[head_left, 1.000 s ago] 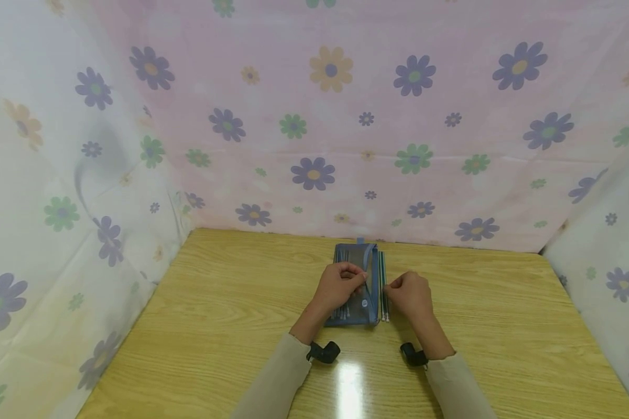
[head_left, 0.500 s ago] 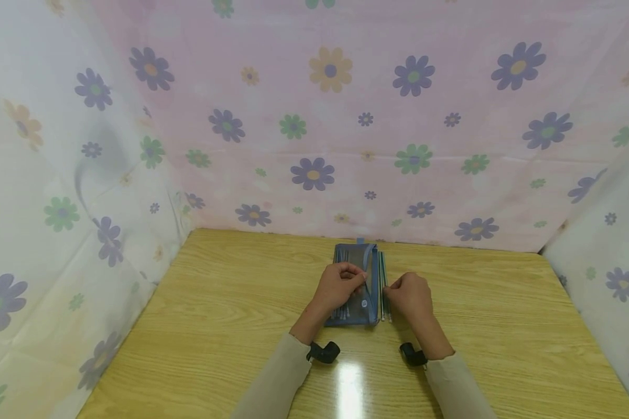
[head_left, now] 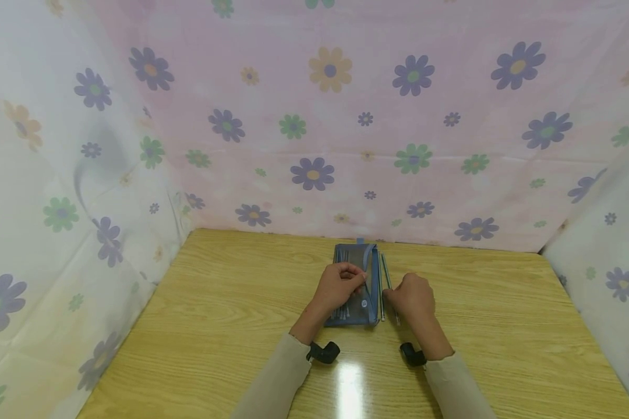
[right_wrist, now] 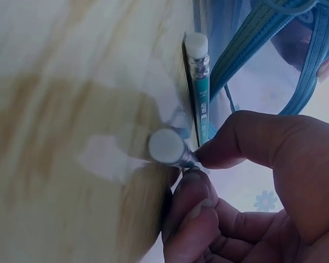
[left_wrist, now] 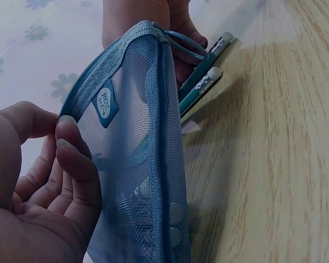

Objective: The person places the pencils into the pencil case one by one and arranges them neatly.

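A blue mesh zip pencil case lies on the wooden table, with several pencils showing dimly through its mesh. My left hand pinches the zipped edge of its mouth between thumb and fingertips, lifting that side, as the left wrist view shows. To the right of the case, my right hand pinches a green pencil near its white eraser end; the pencil is slanted. A second green pencil with a white eraser lies on the table along the case's open side.
The wood-grain table reaches back to a pink flowered cloth. More flowered cloth hangs at left and right. A black wrist camera sits at each sleeve end.
The pencil in my right hand has swung away from the other one, its eraser end moving right and towards me. My left hand has stayed on the pencil case edge.
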`<state>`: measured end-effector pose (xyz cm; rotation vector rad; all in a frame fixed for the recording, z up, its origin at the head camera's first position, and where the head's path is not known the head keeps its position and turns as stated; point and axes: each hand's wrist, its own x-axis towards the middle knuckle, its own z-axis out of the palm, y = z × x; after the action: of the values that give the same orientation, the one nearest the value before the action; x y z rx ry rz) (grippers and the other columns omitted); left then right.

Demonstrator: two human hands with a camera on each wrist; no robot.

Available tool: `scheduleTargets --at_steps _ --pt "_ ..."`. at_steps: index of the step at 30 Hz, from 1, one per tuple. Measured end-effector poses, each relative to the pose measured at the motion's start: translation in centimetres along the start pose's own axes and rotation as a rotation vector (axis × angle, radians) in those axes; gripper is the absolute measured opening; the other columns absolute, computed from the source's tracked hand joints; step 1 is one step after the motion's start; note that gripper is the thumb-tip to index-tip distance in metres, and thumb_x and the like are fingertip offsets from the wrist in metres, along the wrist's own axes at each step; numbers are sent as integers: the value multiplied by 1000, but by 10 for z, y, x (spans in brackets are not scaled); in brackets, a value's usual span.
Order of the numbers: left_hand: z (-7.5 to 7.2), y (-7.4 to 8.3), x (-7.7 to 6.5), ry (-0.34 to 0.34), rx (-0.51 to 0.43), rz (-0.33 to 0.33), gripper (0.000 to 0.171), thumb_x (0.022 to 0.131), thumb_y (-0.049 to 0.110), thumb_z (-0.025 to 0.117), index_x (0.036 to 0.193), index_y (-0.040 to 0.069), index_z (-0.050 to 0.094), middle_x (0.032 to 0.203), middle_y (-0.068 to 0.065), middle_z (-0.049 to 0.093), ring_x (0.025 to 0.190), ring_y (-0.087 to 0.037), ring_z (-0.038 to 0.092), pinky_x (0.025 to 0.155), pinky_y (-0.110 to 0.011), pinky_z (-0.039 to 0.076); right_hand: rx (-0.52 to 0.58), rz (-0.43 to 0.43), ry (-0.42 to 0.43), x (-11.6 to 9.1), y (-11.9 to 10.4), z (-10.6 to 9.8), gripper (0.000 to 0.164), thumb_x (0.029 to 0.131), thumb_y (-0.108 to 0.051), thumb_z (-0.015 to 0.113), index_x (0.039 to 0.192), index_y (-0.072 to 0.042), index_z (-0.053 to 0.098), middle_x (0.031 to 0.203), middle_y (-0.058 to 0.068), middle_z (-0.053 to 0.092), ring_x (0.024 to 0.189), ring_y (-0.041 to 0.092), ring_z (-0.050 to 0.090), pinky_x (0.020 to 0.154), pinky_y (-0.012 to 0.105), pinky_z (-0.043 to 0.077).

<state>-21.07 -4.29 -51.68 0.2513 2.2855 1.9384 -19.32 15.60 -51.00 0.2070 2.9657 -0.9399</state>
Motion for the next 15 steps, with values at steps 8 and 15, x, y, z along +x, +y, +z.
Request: scheduleTargets --at_steps 8,15 --pt "-2 -5 2 -1 -32 7 15 103 17 73 105 2 76 87 -10 76 71 -19 70 64 -33 56 1 -8 -23 0 2 -2 43 85 -22 77 50 -13 55 47 -5 48 45 13 44 42 27 33" --pt "-3 12 -6 6 -21 -3 13 103 11 71 104 -1 76 85 -12 75 69 -17 68 63 -33 54 23 20 -71 1 1 -7 40 87 -25 78 53 -10 62 52 0 56 48 16 49 45 29 38"
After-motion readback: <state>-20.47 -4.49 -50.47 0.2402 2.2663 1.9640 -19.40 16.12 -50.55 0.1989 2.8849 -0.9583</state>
